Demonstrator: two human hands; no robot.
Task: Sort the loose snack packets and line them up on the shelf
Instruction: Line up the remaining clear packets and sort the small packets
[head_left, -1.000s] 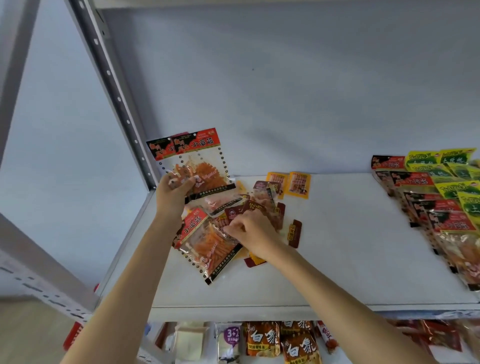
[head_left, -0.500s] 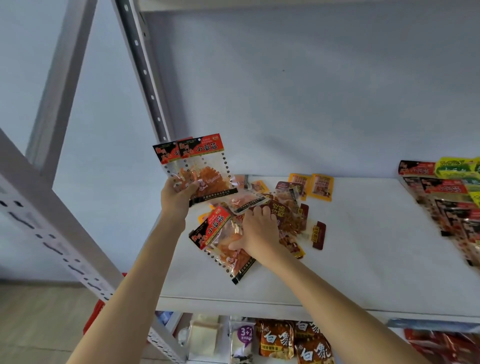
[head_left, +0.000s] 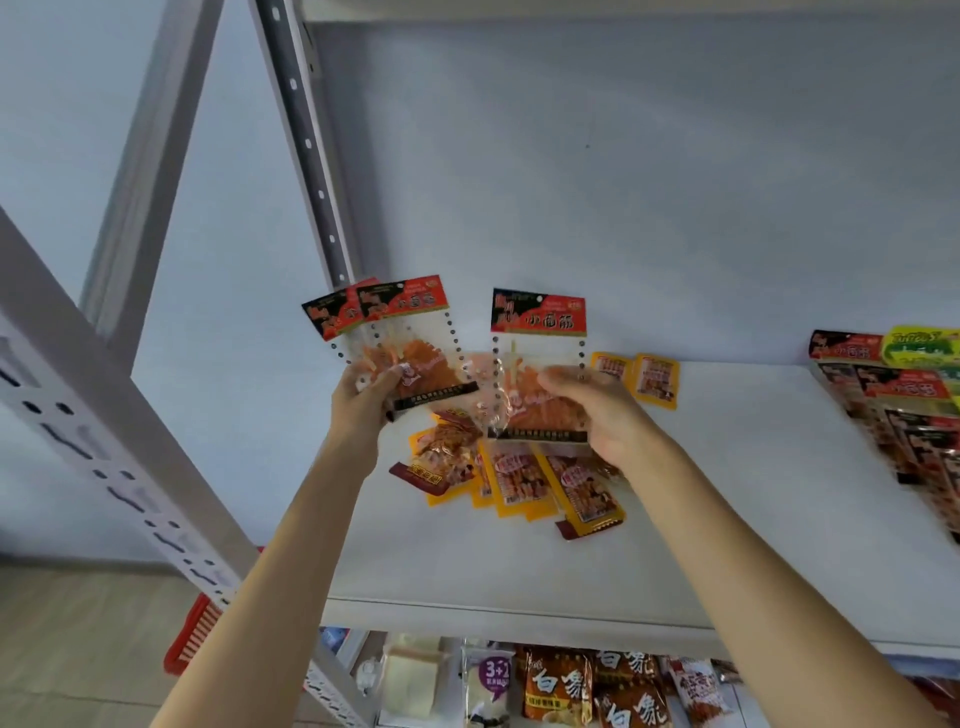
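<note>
Lifting packet (head_left: 537, 364) off shelf (head_left: 727, 519), right hand (head_left: 602, 415).

A pale blue-grey wall (head_left: 649, 171) fills the upper right of the frame. A perforated grey metal upright (head_left: 306, 145) slants down from the top centre, and a broader punched white beam (head_left: 104, 447) crosses the left side diagonally. In the lower left lies a wood-toned floor (head_left: 67, 649), with the corner of a red slatted basket (head_left: 195, 636) showing beside the beam. Along the bottom edge, a lower tier holds a white bag marked "3+2" (head_left: 491, 680), orange noodle bags (head_left: 558, 686) with large white characters, and a pale square packet (head_left: 413, 680) to their left.
</note>
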